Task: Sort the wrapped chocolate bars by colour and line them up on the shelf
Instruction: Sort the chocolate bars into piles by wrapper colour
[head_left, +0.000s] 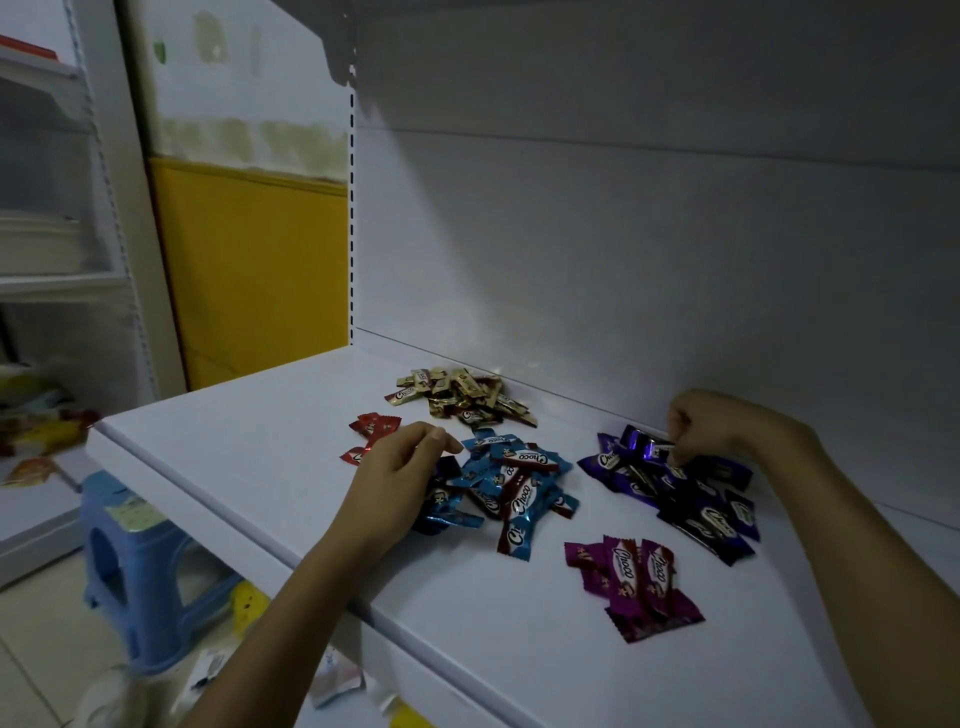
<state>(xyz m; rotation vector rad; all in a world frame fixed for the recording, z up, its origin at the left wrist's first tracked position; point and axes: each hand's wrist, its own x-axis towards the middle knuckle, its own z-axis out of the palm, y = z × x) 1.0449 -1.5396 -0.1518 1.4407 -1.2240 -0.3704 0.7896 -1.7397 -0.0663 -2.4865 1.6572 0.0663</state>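
Right hand (722, 426) fingers pinch a dark purple bar (644, 446) above its pile | left hand (400, 467) fingers loosely curled, nothing visibly held, beside blue pile (509, 483) | white shelf (260, 467)

Bare shelf (234, 467) lies left of the red bars (371, 425); the back panel (623, 260) blocks behind.

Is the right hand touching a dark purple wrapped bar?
Touching. Head view: the right hand pinches the end of one glossy dark purple foil-wrapped bar atop the dark purple pile.
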